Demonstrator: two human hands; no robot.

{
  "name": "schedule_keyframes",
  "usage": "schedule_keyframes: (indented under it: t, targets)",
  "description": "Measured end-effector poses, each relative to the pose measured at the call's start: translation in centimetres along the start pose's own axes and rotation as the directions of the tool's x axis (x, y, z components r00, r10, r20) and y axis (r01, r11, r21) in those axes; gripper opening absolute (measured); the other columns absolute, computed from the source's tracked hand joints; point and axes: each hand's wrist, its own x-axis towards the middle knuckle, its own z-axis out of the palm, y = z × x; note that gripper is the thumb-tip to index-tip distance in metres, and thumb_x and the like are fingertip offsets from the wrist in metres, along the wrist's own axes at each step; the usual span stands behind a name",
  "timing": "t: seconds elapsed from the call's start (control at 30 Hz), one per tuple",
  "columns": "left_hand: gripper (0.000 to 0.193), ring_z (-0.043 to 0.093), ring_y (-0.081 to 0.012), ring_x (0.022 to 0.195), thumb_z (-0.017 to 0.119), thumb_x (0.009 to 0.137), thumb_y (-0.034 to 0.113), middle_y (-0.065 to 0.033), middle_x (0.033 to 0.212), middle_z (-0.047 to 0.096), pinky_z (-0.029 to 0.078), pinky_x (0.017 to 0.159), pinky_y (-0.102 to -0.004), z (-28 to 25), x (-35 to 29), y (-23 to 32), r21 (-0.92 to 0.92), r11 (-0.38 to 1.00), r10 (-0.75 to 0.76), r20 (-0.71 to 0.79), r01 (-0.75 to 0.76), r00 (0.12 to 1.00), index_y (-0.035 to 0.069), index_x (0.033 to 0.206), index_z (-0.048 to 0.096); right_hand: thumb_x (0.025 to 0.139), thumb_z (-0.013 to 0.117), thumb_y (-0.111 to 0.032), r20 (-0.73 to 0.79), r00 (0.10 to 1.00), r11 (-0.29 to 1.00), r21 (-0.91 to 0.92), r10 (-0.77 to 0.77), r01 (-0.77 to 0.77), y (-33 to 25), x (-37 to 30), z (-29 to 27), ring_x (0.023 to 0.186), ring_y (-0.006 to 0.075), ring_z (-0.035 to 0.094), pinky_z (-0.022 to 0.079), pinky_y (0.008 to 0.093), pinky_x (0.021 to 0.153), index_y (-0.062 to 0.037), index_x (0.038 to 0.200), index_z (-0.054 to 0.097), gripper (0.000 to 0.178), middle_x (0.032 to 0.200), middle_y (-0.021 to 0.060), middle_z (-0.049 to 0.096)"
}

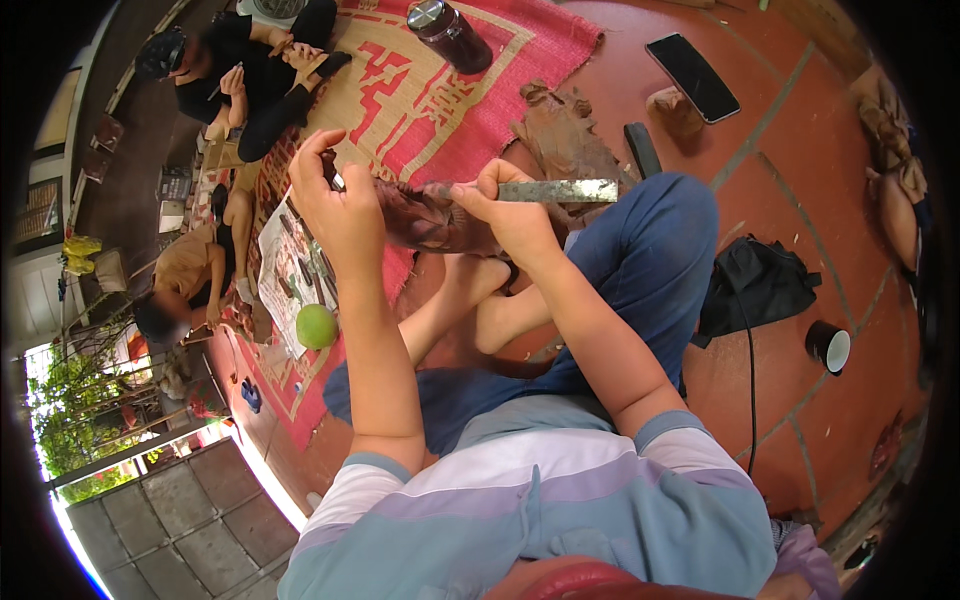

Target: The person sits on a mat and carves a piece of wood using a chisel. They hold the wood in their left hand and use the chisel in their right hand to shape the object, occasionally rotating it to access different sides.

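Note:
My right hand [510,215] is closed round a flat grey metal strip tool [570,190], whose mottled length sticks out to the right. The tool's other end is hidden by my fingers, close to a brown carved wooden piece [425,222]. That piece lies above my bare feet [480,300], between my two hands. My left hand [338,205] is raised at the carving's left end, fingers apart and curved, the forefinger pointing up. No object shows clearly in it. Part of the carving is hidden behind the hands.
A phone [692,78] rests on a brown block [676,112], near a dark bar [642,150] and brown scraps [565,135]. A green round fruit [317,326] and several tools lie left. A flask [450,36] stands on the mat [390,95]. Other people sit at left and right.

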Motion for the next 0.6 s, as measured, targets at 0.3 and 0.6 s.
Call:
schedule_keyframes:
  t: [0.3,0.6]
  targets:
    - [0.028,0.051,-0.0264,0.093,0.048,0.07,0.006,-0.0123,0.102,0.056,0.039,0.084,-0.0342,-0.1,0.1,0.2,-0.018,0.999,-0.033,0.015,0.033,0.999,0.003,0.096,0.057,0.08,0.063,0.001,-0.005,0.984,0.948,-0.271,-0.177,0.17,0.2,-0.1,1.0,0.061,0.0037,0.045,0.037,0.0172,0.054,-0.0116,0.065,0.035,0.034,0.067,-0.0016,0.05]
    - [0.029,0.051,-0.0267,0.094,0.048,0.069,0.006,-0.0128,0.103,0.055,0.04,0.085,-0.0358,-0.2,0.0,0.3,-0.015,0.999,-0.033,0.02,0.033,0.999,0.004,0.097,0.057,0.079,0.064,0.002,-0.023,0.997,0.997,-0.042,-0.068,0.067,1.0,-0.1,-0.5,0.077,0.0078,0.055,0.045,0.0211,0.07,-0.0103,0.066,0.037,0.033,0.077,0.0029,0.057]
